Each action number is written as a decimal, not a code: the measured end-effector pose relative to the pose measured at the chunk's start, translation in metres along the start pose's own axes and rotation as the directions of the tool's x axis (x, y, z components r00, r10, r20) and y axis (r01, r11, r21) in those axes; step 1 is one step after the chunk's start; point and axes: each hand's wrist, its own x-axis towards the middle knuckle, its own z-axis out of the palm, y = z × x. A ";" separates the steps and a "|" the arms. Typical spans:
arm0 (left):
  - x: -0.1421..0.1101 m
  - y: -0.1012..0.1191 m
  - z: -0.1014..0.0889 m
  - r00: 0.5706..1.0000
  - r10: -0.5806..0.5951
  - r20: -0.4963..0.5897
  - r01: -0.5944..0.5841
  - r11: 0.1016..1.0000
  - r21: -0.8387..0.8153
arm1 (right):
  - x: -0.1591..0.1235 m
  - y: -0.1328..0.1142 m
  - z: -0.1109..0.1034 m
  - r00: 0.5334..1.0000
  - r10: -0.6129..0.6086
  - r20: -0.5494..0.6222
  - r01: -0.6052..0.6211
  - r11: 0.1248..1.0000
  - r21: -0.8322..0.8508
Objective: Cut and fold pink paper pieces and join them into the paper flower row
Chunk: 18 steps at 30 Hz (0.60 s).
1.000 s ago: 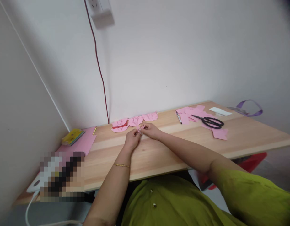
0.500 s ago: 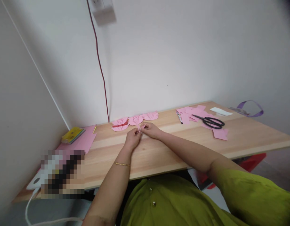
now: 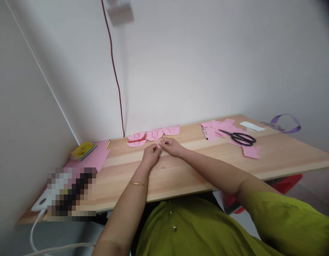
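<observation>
My left hand (image 3: 151, 155) and my right hand (image 3: 171, 147) meet over the middle of the wooden table, fingers pinched together. Between their fingertips is a small piece of pink paper (image 3: 158, 144), mostly covered by the fingers. Just beyond it, along the wall, lie several cut pink paper shapes (image 3: 154, 134) in a row. A red strip (image 3: 136, 139) lies across the leftmost of them.
At the right are black-handled scissors (image 3: 240, 138) on pink scraps (image 3: 250, 152), a marker pen (image 3: 204, 133), a white strip (image 3: 252, 126) and a purple ribbon (image 3: 296, 124). At the left, a yellow packet (image 3: 83, 150) rests on pink sheets (image 3: 102, 160), near a white power strip (image 3: 40, 202).
The view has shifted slightly. Both hands stay together at the same spot, and the pink paper between the fingers has turned a little, showing less to the right.
</observation>
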 end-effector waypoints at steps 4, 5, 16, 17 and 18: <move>0.000 0.000 0.000 1.000 -0.017 0.003 0.017 0.999 -0.052 | 0.000 -0.002 0.000 1.000 0.007 -0.020 -0.007 1.000 0.015; 0.000 0.000 0.000 1.000 -0.020 0.002 0.020 0.998 -0.064 | 0.000 -0.003 0.000 1.000 0.012 -0.017 -0.011 1.000 0.028; 0.001 -0.004 0.002 0.998 -0.064 0.014 0.065 0.981 -0.181 | 0.000 -0.001 0.000 1.000 0.018 -0.018 -0.016 0.996 0.083; 0.001 -0.004 0.002 0.998 -0.066 0.012 0.067 0.981 -0.181 | 0.000 -0.002 0.000 0.999 0.025 -0.031 -0.023 0.997 0.069; 0.001 -0.004 0.003 0.998 -0.069 0.013 0.070 0.980 -0.185 | 0.000 -0.002 0.000 0.999 0.035 -0.038 -0.032 0.997 0.067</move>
